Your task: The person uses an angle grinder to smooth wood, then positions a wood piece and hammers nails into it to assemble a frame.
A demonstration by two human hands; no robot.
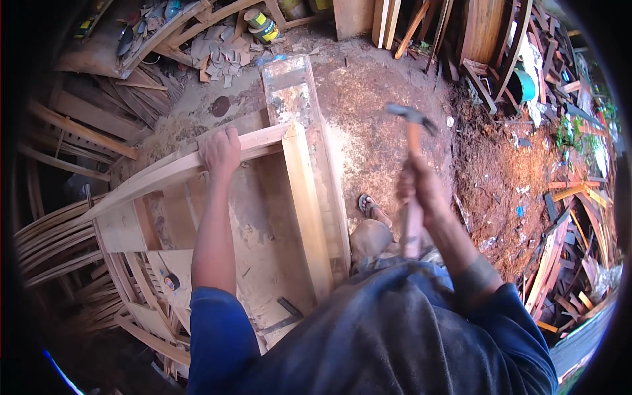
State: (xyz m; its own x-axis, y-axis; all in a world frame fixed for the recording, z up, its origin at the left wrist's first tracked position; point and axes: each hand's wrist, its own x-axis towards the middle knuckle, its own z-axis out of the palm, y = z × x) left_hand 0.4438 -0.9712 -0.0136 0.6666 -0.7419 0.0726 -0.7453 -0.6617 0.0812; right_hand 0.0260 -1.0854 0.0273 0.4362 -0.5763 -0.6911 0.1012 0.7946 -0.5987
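My left hand (220,153) is wrapped over the long rail of a pale wooden frame (260,138), close to its far corner. There a thicker bar (305,204) meets the rail and runs back toward my body. The frame rests on a workbench of boards (291,89). My right hand (421,191) grips a claw hammer (413,135), held up to the right of the frame with its metal head pointing away from me. The hammer and hand look slightly blurred. The handle's lower end shows below my fist.
A roll of tape (171,282) and a flat dark tool (289,307) lie inside the frame. Curved wood strips (59,237) are stacked at left. Cans (262,26) and offcuts (224,51) sit at the far side. Sawdust (490,204) and scrap wood (550,263) cover the right.
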